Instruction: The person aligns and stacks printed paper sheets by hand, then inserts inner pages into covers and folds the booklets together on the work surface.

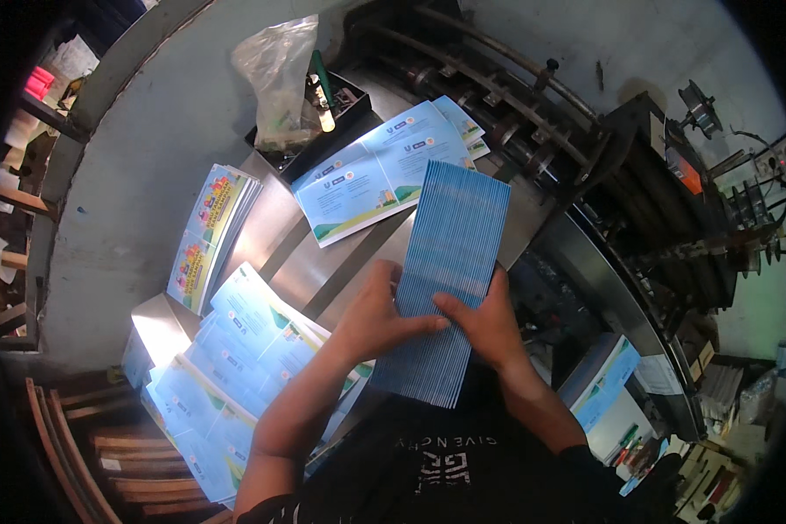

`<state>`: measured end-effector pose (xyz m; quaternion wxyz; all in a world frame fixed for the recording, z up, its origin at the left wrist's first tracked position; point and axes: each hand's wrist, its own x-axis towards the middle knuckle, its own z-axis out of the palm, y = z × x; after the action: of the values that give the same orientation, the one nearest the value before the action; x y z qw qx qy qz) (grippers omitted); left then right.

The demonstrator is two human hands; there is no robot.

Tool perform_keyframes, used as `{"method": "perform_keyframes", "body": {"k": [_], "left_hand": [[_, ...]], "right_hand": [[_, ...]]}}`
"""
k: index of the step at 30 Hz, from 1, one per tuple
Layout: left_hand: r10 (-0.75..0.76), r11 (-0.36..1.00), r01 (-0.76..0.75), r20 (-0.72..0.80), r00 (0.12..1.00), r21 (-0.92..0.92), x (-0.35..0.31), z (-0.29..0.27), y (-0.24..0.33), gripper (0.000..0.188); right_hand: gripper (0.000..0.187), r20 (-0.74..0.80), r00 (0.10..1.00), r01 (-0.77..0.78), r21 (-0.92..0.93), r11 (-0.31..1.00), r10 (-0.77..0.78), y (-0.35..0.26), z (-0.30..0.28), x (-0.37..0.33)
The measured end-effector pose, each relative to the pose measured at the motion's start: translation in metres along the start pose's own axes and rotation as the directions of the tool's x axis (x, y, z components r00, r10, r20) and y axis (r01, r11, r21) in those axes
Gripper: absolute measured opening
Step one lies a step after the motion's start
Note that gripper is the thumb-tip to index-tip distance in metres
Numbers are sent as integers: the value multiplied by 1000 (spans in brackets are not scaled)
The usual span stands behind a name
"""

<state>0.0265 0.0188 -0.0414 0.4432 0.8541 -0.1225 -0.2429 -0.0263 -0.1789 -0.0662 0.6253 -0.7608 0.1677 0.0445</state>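
Between my two hands is a thick stack of blue printed booklets, its many thin edges fanned in a striped block. My left hand grips its left side, thumb lying across the top. My right hand closes on the right side, thumb also pressing on top. Beyond the stack, light-blue printed sheets lie on the metal table. To the left, more blue sheets lie spread in overlapping piles, and a pile of colourful covers stands at the table's far left edge.
A dark machine with rollers borders the table at the far right. A black tray holds tools and a clear plastic bag. At lower right sits another stack of blue sheets. Wooden slats stand at lower left.
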Motion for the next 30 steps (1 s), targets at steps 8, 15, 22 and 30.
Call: {"method": "perform_keyframes", "body": {"k": [8,15,22,30], "left_hand": [[-62,996,58,-45,997,-70,-4,-8,0,100],[-101,995,101,-12,995,6,-2,-7,-4,105],[-115,993,115,2,993,-32,-4,-9,-5,102],[-61,976,87,-128,990,202,-8,-2,20,79]], "right_hand": [[92,-12,991,135,32,990,-135,5,-11,-10],[98,55,998,32,-11,999,-31,-11,-6,14],[101,-11,1000,-28,-92,995,27,-14,1,14],[102,-180,979,21,-402,915,-101,-8,-1,2]]}}
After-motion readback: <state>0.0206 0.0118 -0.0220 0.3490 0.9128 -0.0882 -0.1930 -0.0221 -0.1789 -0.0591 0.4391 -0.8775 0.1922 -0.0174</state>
